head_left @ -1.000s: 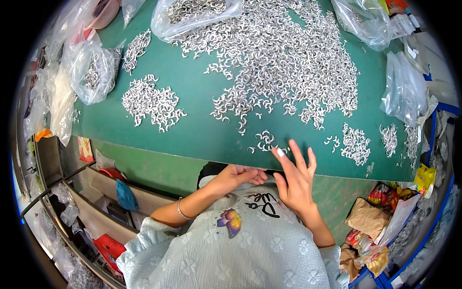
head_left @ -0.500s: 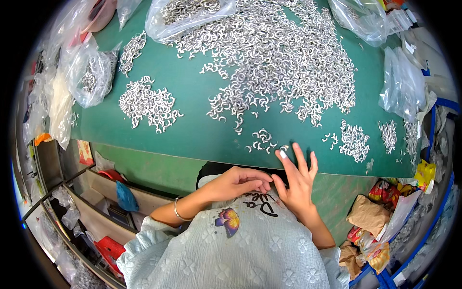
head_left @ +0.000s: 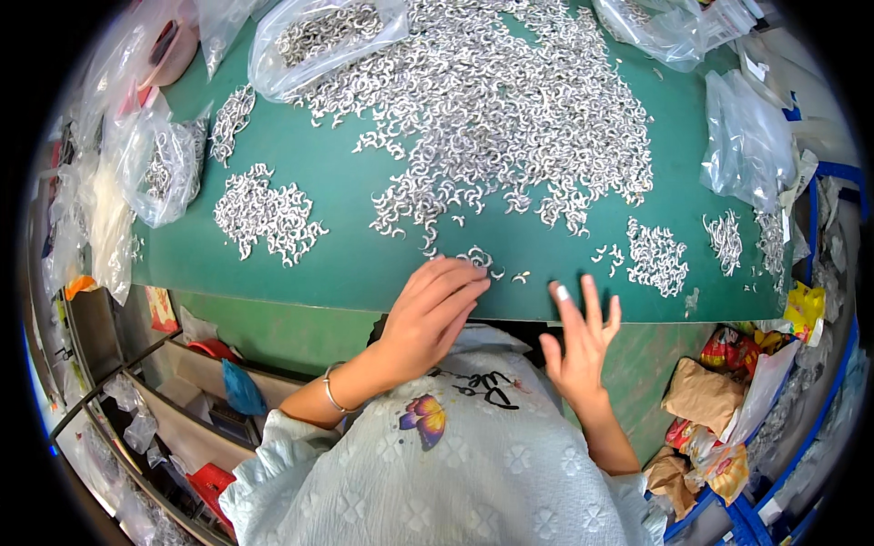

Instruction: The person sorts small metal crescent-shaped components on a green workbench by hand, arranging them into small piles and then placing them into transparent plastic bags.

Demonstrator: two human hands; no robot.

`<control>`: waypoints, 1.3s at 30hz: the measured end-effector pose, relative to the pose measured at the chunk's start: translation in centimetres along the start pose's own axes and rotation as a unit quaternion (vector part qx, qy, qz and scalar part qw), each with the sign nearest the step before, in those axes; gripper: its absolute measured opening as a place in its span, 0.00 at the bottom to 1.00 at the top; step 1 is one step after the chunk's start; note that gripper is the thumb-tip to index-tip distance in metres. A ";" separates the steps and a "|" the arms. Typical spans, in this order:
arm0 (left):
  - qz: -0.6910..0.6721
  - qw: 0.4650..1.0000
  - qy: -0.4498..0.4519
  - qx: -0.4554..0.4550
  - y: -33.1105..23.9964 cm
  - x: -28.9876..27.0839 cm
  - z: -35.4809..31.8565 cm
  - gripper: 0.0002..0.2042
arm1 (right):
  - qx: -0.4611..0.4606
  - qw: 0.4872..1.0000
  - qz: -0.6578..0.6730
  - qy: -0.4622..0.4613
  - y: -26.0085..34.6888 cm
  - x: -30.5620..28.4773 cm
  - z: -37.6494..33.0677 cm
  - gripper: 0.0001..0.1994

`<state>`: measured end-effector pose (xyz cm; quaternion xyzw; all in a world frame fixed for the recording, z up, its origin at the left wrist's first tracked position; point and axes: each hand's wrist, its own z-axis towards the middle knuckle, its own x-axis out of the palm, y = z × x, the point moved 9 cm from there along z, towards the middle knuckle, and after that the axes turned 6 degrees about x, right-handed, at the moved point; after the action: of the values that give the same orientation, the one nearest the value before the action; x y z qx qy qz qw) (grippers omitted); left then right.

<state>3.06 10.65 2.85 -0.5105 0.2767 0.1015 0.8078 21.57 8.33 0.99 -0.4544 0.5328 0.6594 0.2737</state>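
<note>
Small curved silver-white pieces, crescent-shaped, lie in a wide spread (head_left: 510, 118) over the green table (head_left: 346, 264). My left hand (head_left: 428, 309), a bangle at its wrist, reaches over the table's front edge with its fingers stretched forward. Its fingertips are at a small cluster of crescent pieces (head_left: 477, 256) and hide part of it; no piece shows in its grip. To the right, my right hand (head_left: 583, 337) is spread at the table edge with nothing in it. Between the hands lie a few loose pieces (head_left: 520, 277).
Separate heaps of pieces lie at the left (head_left: 264, 214) and right (head_left: 657, 259). A clear bag of pieces (head_left: 332, 41) rests at the back, another filled bag (head_left: 168, 168) at the left. Crumpled clear plastic (head_left: 748, 141) sits at the right. Brown paper (head_left: 701, 396) lies below the table's right side.
My left hand has moved forward from beside the right hand onto the small cluster. My right hand has shifted slightly right, away from the loose pieces. The whole view has shifted a little.
</note>
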 end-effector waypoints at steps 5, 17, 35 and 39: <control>0.112 0.989 0.097 0.019 -0.6 3.7 1.0 0.21 | 0.040 0.996 0.024 -0.081 -1.0 -1.2 0.9 0.30; 0.148 0.983 0.099 0.043 -0.9 4.3 1.6 0.20 | -0.026 0.999 0.022 0.038 2.1 0.7 2.4 0.40; 0.127 0.987 0.101 0.001 -1.0 4.3 1.5 0.19 | 0.069 0.998 0.012 -0.002 -1.7 -1.5 2.5 0.40; 0.174 0.971 0.161 0.016 -2.1 6.0 4.0 0.24 | 0.069 0.998 0.014 0.008 -2.5 -0.9 3.0 0.39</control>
<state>10.35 12.53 2.42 -0.4515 0.4891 0.1528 0.7305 23.17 11.97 0.71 -0.4325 0.5853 0.6211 0.2908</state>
